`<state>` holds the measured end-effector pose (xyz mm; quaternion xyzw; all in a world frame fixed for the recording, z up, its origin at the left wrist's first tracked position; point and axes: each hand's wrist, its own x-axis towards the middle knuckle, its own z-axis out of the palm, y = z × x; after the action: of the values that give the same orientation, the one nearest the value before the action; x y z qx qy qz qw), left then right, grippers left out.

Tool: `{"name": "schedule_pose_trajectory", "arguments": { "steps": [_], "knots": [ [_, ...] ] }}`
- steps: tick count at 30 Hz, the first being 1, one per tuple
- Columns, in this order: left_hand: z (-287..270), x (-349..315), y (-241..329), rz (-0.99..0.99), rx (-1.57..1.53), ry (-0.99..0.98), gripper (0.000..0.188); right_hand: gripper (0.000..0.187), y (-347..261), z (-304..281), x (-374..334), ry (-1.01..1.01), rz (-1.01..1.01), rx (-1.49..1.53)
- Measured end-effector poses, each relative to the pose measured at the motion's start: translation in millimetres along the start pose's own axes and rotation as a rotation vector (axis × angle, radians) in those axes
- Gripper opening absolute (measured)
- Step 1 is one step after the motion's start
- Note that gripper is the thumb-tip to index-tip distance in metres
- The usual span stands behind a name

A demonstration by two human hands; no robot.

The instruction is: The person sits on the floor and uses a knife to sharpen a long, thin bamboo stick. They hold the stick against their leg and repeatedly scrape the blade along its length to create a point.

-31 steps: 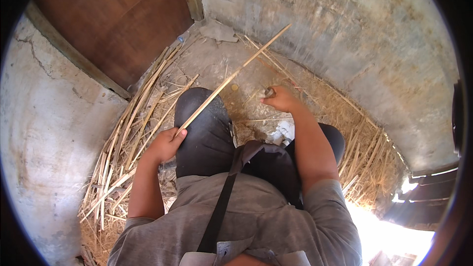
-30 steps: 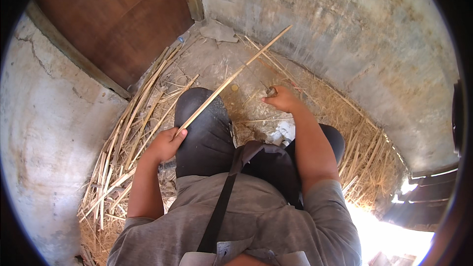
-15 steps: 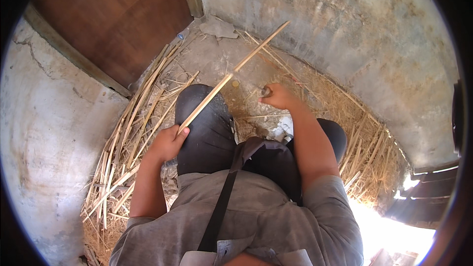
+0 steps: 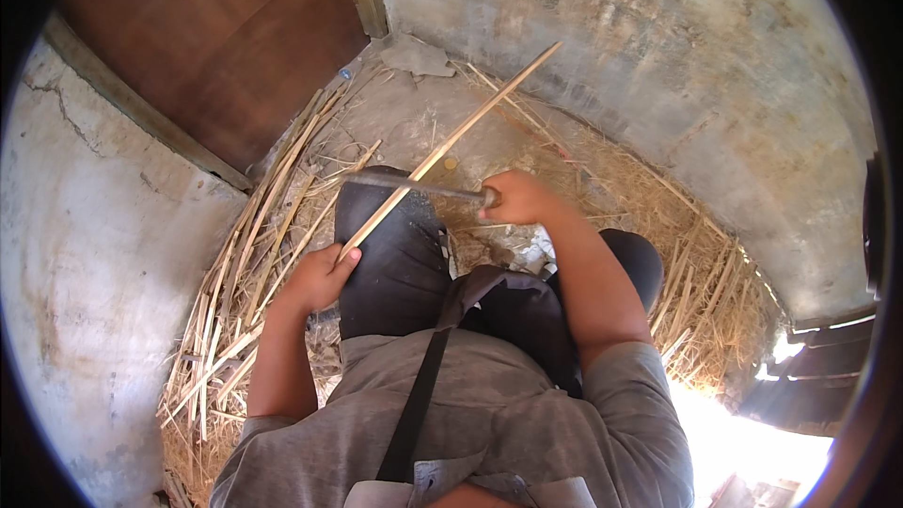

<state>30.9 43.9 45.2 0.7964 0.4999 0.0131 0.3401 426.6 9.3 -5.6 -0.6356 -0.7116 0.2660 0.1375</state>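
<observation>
My left hand is closed round the lower end of a long pale bamboo strip, thumb on top. The strip slants up and to the right past my left knee, its far tip free in the air. In my right fist is the handle of a long-bladed knife. Its narrow blade, a little blurred, points left and crosses the strip above my knee. Whether the edge touches the strip I cannot tell.
A pile of split bamboo strips lies along the left side. Shavings and more pieces heap up on the right. Stained walls and a brown door panel stand close round me. A small round yellowish thing lies on the floor.
My right hand has come slightly down and left, and the knife's blade, barely visible before, now lies across the strip. The strip's far tip has shifted slightly right; my left hand keeps its grip.
</observation>
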Motion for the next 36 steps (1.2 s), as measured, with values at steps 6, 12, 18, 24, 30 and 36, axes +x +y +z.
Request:
{"name": "schedule_pose_trajectory", "arguments": {
  "steps": [6,12,18,24,30,36],
  "knots": [
    [2,4,-2,-0.019,-0.032,-0.016,0.063,0.071,56,-4,2,0.016,0.418,0.532],
    [3,3,-1,-0.016,-0.022,0.006,0.063,0.065,13,-6,-5,0.032,0.294,0.281],
    [1,3,-4,0.022,0.013,0.005,0.059,0.058,-13,0,2,-0.106,-0.023,-0.031],
    [6,5,-8,0.035,-0.044,0.047,0.059,0.057,53,-6,-2,0.097,0.421,0.416],
    [6,7,-7,0.022,-0.028,0.028,0.059,0.054,15,-15,-10,0.102,0.321,0.281],
    [5,0,1,0.032,0.004,0.048,0.057,0.053,-13,4,1,-0.052,-0.019,-0.025]
  ]
}}
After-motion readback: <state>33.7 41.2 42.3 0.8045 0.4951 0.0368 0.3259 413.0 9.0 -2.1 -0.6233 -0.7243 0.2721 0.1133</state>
